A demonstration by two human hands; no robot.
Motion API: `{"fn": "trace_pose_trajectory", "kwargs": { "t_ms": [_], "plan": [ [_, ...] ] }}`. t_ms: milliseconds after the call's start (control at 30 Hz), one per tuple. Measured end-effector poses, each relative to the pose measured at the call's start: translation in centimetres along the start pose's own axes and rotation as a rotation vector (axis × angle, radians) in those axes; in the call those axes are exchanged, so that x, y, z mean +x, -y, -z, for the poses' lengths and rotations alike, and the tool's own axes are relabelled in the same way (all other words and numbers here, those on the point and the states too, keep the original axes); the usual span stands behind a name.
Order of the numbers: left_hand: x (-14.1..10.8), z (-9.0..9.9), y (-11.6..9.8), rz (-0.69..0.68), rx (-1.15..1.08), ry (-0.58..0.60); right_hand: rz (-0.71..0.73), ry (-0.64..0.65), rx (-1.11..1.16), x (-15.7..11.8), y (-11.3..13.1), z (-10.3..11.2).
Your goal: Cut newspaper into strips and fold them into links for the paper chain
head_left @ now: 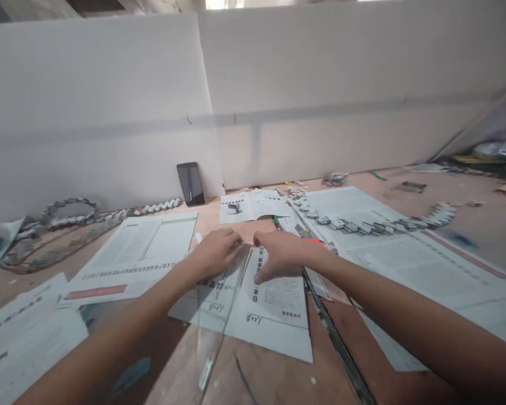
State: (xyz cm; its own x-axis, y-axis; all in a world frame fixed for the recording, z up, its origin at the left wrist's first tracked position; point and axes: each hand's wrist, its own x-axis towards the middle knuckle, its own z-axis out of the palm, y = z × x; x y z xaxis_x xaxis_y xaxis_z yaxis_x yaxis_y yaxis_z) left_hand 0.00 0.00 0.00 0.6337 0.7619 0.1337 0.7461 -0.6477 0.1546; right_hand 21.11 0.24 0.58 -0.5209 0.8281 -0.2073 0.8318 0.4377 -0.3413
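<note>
A printed sheet of paper (274,332) lies in front of me on the table, under my right hand (282,250). That hand is open, its thumb stretched down onto the print and its fingers curving toward the sheet's far end. My left hand (220,252) rests at the left side of the same far end, fingers bent and close together; what they hold is hidden. Below it a clear flat strip or plate (208,354) runs toward me, over the left part of the paper. A small gap separates the two hands.
Folded-paper chains lie at the left (71,242) and right (375,226). A phone (191,184) leans on the white wall panel (320,129). Printed sheets (105,275) spread on both sides. A dark-edged long strip (341,349) lies right of my paper. A small folded piece (233,208) sits behind.
</note>
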Motion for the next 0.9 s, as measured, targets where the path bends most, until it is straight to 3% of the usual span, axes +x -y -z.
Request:
{"fn": "trace_pose_trajectory", "kwargs": {
  "t_ms": [67,167,233,333,667,900],
  "plan": [
    [-1.0,0.2,0.2,-0.058,-0.012,-0.055,-0.026,0.014,0.0,-0.1,-0.3,0.6],
    [-3.2,0.2,0.2,-0.157,-0.002,0.123,-0.042,0.019,0.001,0.1,-0.7,1.2],
    [-4.5,-0.4,0.2,-0.105,0.019,0.173,-0.025,0.031,0.007,0.5,-1.2,1.4],
    [-5.7,-1.6,0.2,0.008,0.045,0.137,-0.017,0.008,0.04,1.2,-1.9,1.3],
    [-5.2,-2.4,0.0,0.234,0.06,0.04,-0.147,-0.211,0.352,2.1,-2.2,1.5],
    [-5.1,-2.6,0.0,0.219,0.056,0.078,-0.246,-0.136,0.575,-0.7,-3.7,0.5]
  ]
}}
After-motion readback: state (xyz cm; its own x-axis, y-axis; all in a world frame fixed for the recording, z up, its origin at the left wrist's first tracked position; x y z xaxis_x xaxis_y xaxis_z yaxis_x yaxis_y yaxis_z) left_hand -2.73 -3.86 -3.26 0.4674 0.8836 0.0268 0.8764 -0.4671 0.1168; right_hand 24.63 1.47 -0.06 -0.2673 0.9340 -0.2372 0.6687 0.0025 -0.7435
